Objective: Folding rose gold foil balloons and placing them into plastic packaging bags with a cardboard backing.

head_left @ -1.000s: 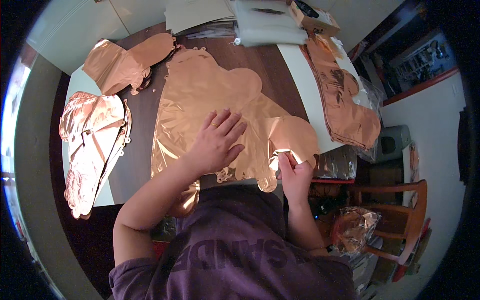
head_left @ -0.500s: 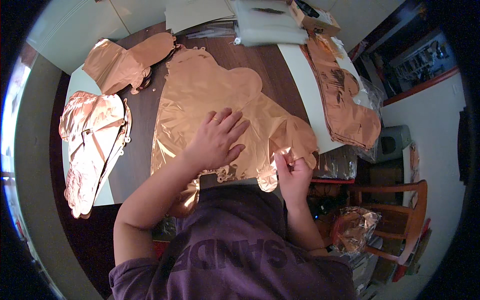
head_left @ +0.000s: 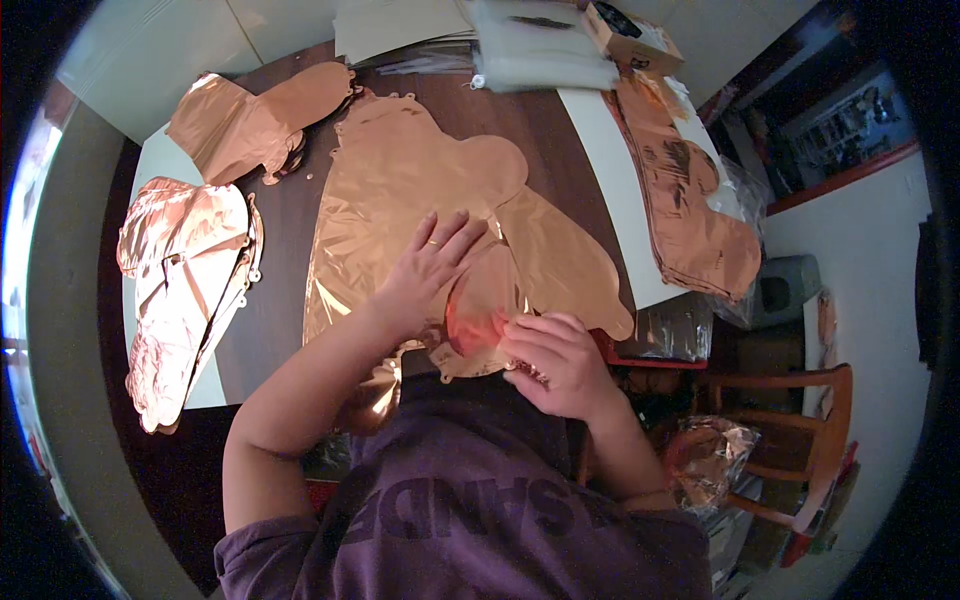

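A flat, uninflated rose-gold foil balloon (head_left: 390,180) lies spread over the table in front of me, with more foil layers beneath it. My left hand (head_left: 430,265) rests flat on its middle, fingers stretched out and holding nothing. Closed on the balloon's near right part is my right hand (head_left: 560,365), its fingers pinching the foil. A reddish folded-over flap (head_left: 480,305) of foil lies between the two hands. To the right of the flap, a smooth rounded lobe of foil (head_left: 575,265) shows on the layer below.
More flat foil balloons lie in piles at the left (head_left: 185,270), the far left (head_left: 265,115) and the right (head_left: 690,190). Along the back are clear plastic bags (head_left: 545,50), pale sheets (head_left: 400,30) and a small box (head_left: 635,40). A wooden chair (head_left: 830,400) stands at right.
My right hand has moved left and inward, folding the balloon's right lobe over toward my left hand. The lower lobe has come into view. My left hand has barely moved.
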Tool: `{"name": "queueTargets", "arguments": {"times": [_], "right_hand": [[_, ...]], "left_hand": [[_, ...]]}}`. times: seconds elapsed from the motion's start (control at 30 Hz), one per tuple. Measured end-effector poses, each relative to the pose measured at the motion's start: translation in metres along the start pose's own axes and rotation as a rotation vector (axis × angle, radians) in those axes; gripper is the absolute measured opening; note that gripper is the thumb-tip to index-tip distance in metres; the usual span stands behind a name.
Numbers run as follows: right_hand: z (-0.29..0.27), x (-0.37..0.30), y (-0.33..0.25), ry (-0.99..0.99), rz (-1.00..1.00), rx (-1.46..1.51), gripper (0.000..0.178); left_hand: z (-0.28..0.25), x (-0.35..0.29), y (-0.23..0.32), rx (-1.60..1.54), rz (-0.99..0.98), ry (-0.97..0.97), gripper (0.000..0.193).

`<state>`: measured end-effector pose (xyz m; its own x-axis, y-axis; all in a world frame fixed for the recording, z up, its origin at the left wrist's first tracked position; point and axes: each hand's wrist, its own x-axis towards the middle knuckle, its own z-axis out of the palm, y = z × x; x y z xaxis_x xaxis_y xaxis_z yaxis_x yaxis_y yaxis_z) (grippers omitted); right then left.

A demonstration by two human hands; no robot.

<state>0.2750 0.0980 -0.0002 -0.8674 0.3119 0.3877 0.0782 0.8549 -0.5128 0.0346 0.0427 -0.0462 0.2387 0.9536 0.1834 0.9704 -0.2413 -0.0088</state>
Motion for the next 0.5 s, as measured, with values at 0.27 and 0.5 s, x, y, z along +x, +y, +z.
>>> {"name": "queueTargets", "arguments": {"times": [0.27, 0.5], "right_hand": [[0.005, 0.016, 0.053, 0.075, 0.156, -0.405, 0.043], [0.009, 0.023, 0.046, -0.173, 0.144, -0.382, 0.058]], "left_hand": [[-0.009, 0.001, 0.003, -0.282, -0.069, 0.009, 0.091], [-0.005, 0.0, 0.0, -0.063, -0.009, -0.005, 0.102]]}}
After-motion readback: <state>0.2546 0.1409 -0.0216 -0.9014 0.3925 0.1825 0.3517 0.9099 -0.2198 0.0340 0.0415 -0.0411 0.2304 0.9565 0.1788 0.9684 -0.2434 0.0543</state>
